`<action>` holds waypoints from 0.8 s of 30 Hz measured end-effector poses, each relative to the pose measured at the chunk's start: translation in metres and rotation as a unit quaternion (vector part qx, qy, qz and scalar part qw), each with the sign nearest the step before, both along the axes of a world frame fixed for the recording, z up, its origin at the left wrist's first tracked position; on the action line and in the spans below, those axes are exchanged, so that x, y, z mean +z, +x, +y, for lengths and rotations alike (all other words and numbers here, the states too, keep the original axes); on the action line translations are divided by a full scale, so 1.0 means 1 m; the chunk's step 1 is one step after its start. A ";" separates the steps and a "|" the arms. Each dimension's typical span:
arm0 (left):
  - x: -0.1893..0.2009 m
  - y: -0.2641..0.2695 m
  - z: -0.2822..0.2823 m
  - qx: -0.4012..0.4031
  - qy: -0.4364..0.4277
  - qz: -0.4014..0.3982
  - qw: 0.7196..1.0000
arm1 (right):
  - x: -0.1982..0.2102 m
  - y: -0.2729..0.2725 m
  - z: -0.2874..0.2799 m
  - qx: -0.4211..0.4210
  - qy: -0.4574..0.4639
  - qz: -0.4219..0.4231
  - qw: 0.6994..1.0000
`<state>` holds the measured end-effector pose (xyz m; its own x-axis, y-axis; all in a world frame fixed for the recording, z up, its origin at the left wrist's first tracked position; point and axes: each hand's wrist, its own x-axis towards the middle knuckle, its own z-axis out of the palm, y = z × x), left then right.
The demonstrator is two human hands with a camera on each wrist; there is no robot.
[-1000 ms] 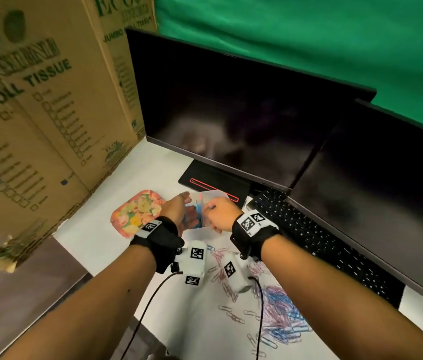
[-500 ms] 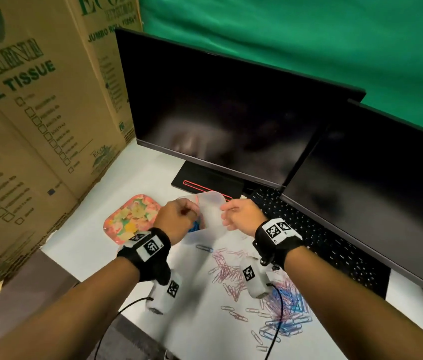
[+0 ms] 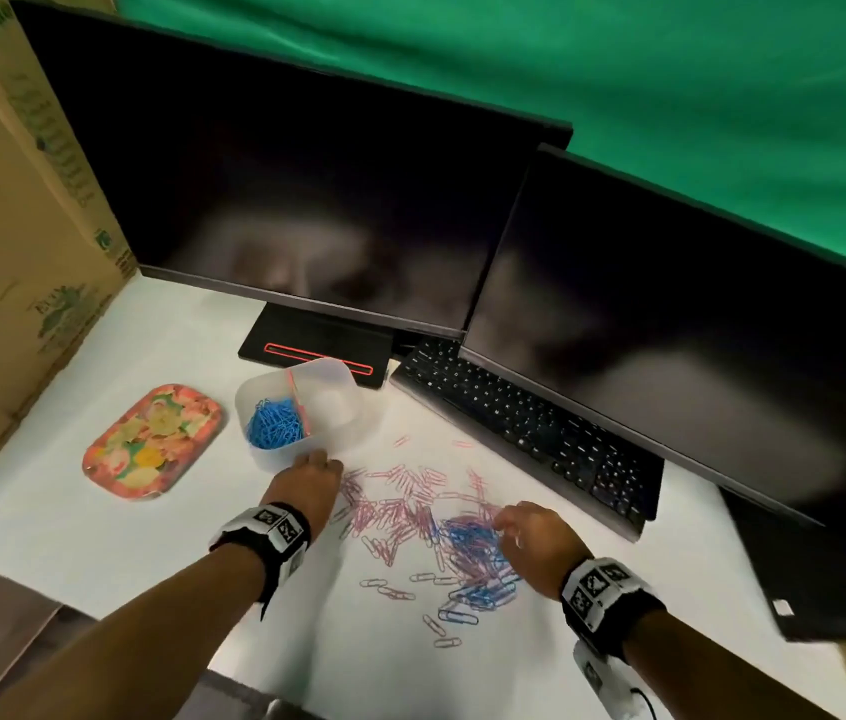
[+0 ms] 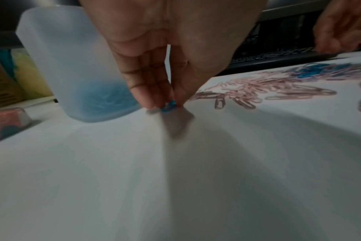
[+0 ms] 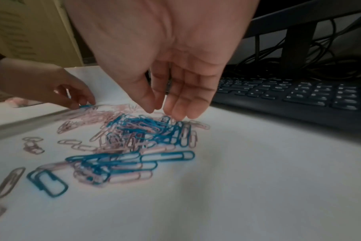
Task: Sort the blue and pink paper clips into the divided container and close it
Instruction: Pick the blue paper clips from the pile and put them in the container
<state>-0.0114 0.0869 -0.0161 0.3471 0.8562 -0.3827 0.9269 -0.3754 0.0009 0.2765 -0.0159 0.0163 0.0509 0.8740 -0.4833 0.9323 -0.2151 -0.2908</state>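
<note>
Blue clip [image 4: 169, 104] pinched in left hand [image 3: 306, 485] beside container [image 3: 301, 413].

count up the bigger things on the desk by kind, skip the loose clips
Black computer monitors: 2
Black keyboard: 1
Translucent plastic divided container: 1
Floral pink lid, rounded rectangle: 1
Hands: 2
Total: 7

Both our hands are down over the desk.
Our left hand [image 3: 306, 485] reaches forward, fingertips [image 4: 155, 99] pinched together on the surface; our right hand [image 3: 535, 537] hovers palm-down, fingers [image 5: 181, 104] loosely drooping, holding nothing. Both wrists wear straps.
</note>
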 end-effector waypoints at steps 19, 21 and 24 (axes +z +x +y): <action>0.006 0.042 -0.012 0.188 -0.040 -0.279 0.941 | -0.030 -0.014 0.014 0.014 0.047 0.023 0.999; 0.008 0.054 -0.017 0.186 -0.075 -0.308 0.930 | -0.028 -0.013 0.015 0.006 0.044 0.034 0.998; 0.011 0.074 -0.025 0.180 -0.114 -0.328 0.920 | -0.024 -0.010 0.016 -0.041 0.058 0.080 0.994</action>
<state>0.0624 0.0617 -0.0047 0.2777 0.8839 -0.3764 0.7627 0.0354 0.6458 0.2665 0.0003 -0.0080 0.0544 0.9201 -0.3880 0.8525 -0.2451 -0.4617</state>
